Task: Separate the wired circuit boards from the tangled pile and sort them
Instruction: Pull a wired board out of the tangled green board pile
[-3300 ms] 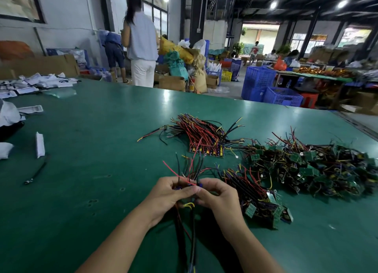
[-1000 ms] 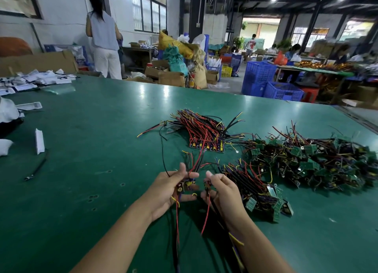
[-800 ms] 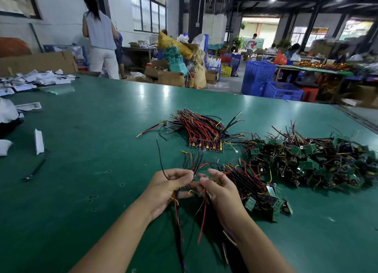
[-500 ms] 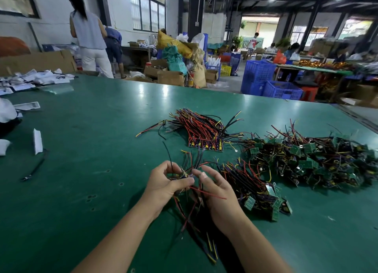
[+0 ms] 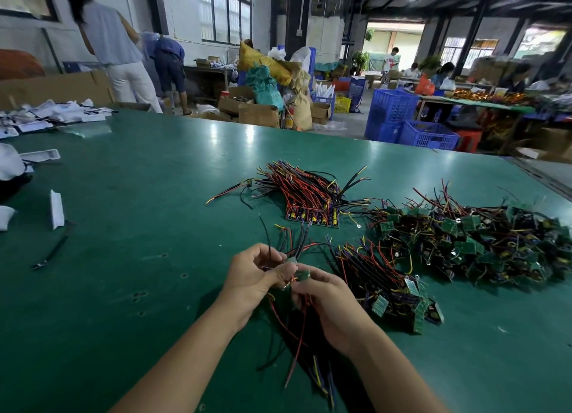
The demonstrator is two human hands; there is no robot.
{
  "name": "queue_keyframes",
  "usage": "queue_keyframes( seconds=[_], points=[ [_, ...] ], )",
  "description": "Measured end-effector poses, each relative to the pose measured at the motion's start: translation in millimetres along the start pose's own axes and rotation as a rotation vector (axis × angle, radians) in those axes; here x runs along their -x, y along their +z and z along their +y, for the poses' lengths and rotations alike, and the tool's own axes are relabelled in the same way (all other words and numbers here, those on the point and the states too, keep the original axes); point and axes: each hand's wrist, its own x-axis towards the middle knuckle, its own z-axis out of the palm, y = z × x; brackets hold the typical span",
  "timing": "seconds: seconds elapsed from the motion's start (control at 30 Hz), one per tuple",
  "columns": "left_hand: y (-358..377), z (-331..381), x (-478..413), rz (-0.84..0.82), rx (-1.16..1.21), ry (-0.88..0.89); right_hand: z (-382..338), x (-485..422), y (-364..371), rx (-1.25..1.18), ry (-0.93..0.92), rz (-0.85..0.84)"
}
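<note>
Both hands meet low over the green table (image 5: 130, 214), each closed on the same small wired circuit board (image 5: 304, 275); the left hand (image 5: 253, 273) pinches it with thumb against curled fingers, and the right hand (image 5: 331, 307) curls its fingers round the board's near side, so both grips are narrow and full; the board's wires (image 5: 294, 335), red, black, yellow and purple, trail down between the wrists onto the table, while other leads stand up past the left fingertips; just right of the hands lies a near bundle (image 5: 380, 279) of boards with their wires laid roughly one way, green boards at its near end; beyond the hands a far bundle (image 5: 309, 196) lies with its boards in a row along the near edge and its wires fanned away; the tangled pile (image 5: 479, 239) sits to the right of both, touching the far bundle's stray leads; a white scrap (image 5: 56, 209) lies well apart at the left; blue crates (image 5: 427, 134) stand on the floor past the table's far edge, and a person (image 5: 114, 41) in white trousers stands with back turned.
</note>
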Motion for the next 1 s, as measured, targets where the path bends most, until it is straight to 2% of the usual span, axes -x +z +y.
queue_keyframes(
  seconds=[0.17,0.27,0.33,0.47,0.63,0.83,1.0],
  points=[
    [-11.1,8.3,-3.4,-0.249,0.368,-0.211,-1.1,-3.0,-1.8,-0.211,0.011,0.066],
    [-16.2,12.7,-5.2,-0.280,0.611,-0.271,-2.1,-3.0,-3.3,-0.296,0.007,0.071],
    [-14.6,15.5,-4.5,-0.266,0.663,-0.289,-3.5,-2.1,-3.1,-0.296,-0.019,0.076],
    [-10.3,14.5,-4.8,-0.180,0.598,-0.216,0.2,-0.6,-0.9,-0.201,-0.023,0.084],
    [-7.7,13.3,0.7,-0.240,0.527,-0.089,7.1,-1.5,10.6,-0.059,-0.050,0.115],
    [6.9,9.7,6.6,-0.138,0.308,0.064,10.9,-0.2,21.2,-0.036,-0.075,0.013],
    [11.0,2.0,5.1,-0.094,0.271,0.140,6.4,2.1,16.0,0.026,-0.051,-0.082]
  ],
)
